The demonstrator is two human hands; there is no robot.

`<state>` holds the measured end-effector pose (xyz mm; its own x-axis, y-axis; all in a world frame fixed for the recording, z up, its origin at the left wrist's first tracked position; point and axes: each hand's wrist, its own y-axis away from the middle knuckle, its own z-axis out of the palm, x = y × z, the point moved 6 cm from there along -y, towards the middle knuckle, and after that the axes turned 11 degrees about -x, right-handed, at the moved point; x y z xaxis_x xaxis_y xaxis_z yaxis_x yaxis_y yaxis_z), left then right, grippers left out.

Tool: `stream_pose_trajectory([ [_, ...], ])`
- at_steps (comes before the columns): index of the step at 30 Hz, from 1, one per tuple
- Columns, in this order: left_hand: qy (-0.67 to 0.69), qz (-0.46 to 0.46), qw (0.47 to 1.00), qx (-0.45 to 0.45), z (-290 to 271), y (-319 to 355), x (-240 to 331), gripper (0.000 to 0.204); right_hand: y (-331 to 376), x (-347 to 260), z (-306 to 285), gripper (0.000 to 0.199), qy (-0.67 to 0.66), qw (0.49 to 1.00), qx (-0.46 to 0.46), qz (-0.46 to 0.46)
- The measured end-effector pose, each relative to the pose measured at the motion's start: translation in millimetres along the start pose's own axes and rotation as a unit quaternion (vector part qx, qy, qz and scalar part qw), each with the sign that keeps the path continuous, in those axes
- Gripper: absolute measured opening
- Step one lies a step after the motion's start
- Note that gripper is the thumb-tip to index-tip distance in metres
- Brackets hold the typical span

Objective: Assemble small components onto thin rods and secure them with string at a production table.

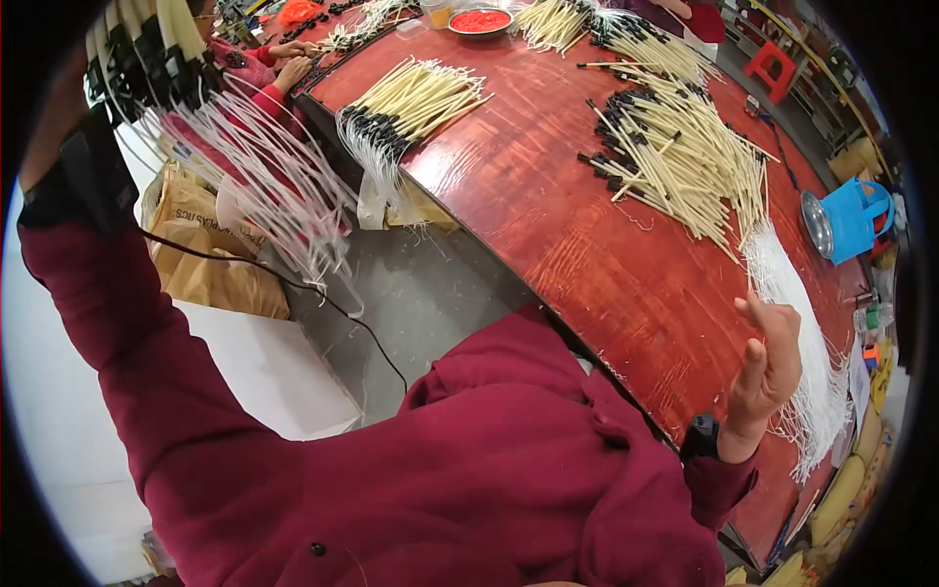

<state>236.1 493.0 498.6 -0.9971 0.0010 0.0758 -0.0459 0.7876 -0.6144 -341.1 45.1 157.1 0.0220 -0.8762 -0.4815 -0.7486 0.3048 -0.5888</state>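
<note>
A bundle of cream tubes with black end fittings [161, 61] hangs in the air at the upper left, its long whitish strands [279, 186] trailing down to the right. My left hand [57, 132] is at the picture's rim beside the bundle and appears closed on it; its fingers are hidden. My right hand [768, 367] is over the table's right side, thumb apart from the partly bent fingers, with nothing visible in it. Just beyond it lie loose white strands [797, 323], which run from a big pile of cream tubes with black ends [675, 161]. Both wrists wear black bands.
On the red table [548, 245] rest another tube bundle [421, 98], a bowl of small red pieces [479, 22] and a blue container [851, 220]. A co-worker's hands [290, 64] are at the far left. Brown bags [220, 264] and a black cable [323, 291] are by my left side.
</note>
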Motion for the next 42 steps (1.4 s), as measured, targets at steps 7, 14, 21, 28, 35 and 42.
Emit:
stream_pose_trajectory([
  [7,0.030,-0.048,0.993,-0.101,323,-60,206,0.030,-2,-8,32,0.040,0.032,0.997,-0.060,0.036],
  [14,0.486,-0.164,0.858,0.005,490,-51,196,0.027,-56,48,108,0.056,-0.118,0.990,-0.065,0.045],
  [21,0.520,-0.139,0.843,-0.008,555,-37,218,0.035,-136,51,170,0.071,-0.298,0.954,0.023,-0.004],
  [28,0.484,-0.095,0.869,0.044,548,-34,227,0.035,-161,15,194,0.072,-0.430,0.895,-0.112,0.033],
  [35,0.463,-0.116,0.878,0.042,600,13,203,0.034,-136,47,247,0.057,-0.389,0.918,-0.070,0.032],
  [42,0.465,-0.131,0.875,0.021,594,14,200,0.024,-133,43,253,0.055,-0.378,0.915,-0.115,0.084],
])
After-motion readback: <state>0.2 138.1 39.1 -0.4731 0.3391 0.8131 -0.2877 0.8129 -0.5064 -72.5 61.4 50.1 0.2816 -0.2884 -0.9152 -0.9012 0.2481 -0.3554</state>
